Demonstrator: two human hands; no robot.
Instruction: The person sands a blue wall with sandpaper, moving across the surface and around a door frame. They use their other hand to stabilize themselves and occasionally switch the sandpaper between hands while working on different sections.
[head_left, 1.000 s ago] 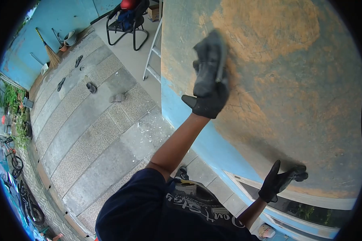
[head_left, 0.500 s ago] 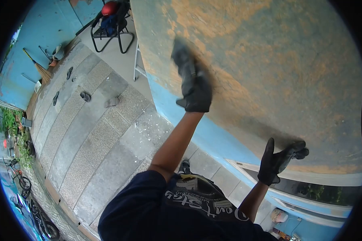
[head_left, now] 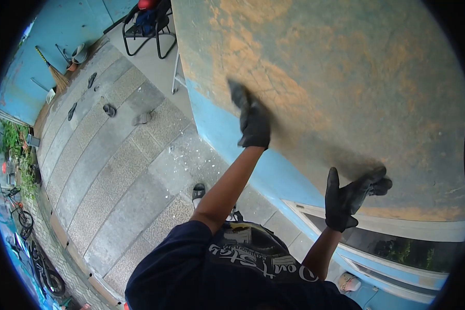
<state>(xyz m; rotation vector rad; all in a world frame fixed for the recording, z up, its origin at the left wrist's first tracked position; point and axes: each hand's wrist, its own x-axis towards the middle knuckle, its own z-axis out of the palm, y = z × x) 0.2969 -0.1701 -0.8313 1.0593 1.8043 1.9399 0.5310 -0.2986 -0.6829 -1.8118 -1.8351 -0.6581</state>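
Observation:
A large wall (head_left: 346, 77) with worn grey-green and orange-brown patches fills the right side; its lower band is light blue. My left hand (head_left: 254, 119), in a black glove, reaches up against the patchy surface. Its fingers look stretched out along the wall, their tips blurred, and I make out no tool in it. My right hand (head_left: 349, 199), also in a black glove, is lower and to the right, just above a window ledge. Its thumb stands apart, and the other fingers extend to the right toward the wall. I see nothing held there.
A window (head_left: 403, 250) runs below my right hand, with a white bucket (head_left: 349, 282) beneath. White flakes (head_left: 183, 155) dot the paved floor (head_left: 124, 191). Sandals, a broom (head_left: 57, 77), a black chair (head_left: 149, 33), plants and a motorcycle (head_left: 41, 268) lie farther left.
My left hand has slid downward along the wall. My right hand has shifted slightly left and keeps its thumb apart. The view has moved a little, and a sandalled foot now shows below.

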